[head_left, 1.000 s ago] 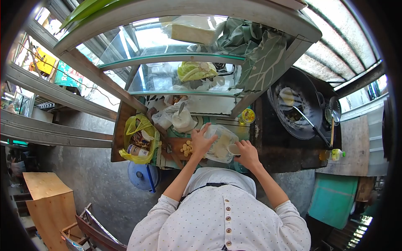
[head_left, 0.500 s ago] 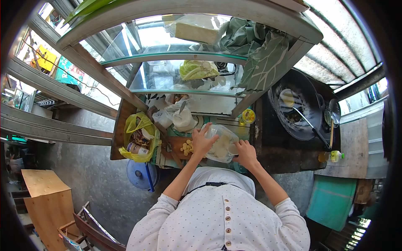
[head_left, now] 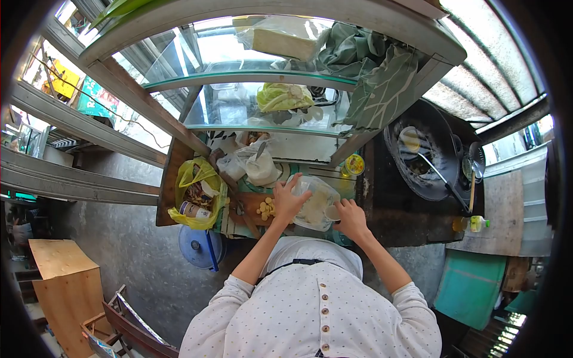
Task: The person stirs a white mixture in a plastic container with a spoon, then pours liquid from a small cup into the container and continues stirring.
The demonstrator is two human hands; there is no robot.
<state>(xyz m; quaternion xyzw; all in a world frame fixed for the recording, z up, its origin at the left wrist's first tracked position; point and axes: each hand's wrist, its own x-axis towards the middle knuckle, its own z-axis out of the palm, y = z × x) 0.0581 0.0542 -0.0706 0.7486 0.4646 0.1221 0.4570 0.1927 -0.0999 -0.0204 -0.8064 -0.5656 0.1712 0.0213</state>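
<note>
A clear plastic container (head_left: 313,209) with pale contents stands at the counter's front edge. My left hand (head_left: 289,201) lies at its left side, thumb and fingers spread apart over the rim. At the right side of the container, my right hand (head_left: 351,218) is closed on a small whitish cup (head_left: 332,213), held over the rim. Pale yellow round pieces (head_left: 266,209) lie on a wooden cutting board (head_left: 249,200) left of my left hand. Behind the board sits an open white bag (head_left: 261,169) with a utensil standing in it.
A yellow bag (head_left: 198,192) holding a jar is at the counter's left end. A yellow-lidded jar (head_left: 353,164) stands behind my right hand. On the right is a black wok (head_left: 421,158) with a ladle. Glass shelves (head_left: 262,129) overhang the counter, one bearing a cabbage (head_left: 284,97).
</note>
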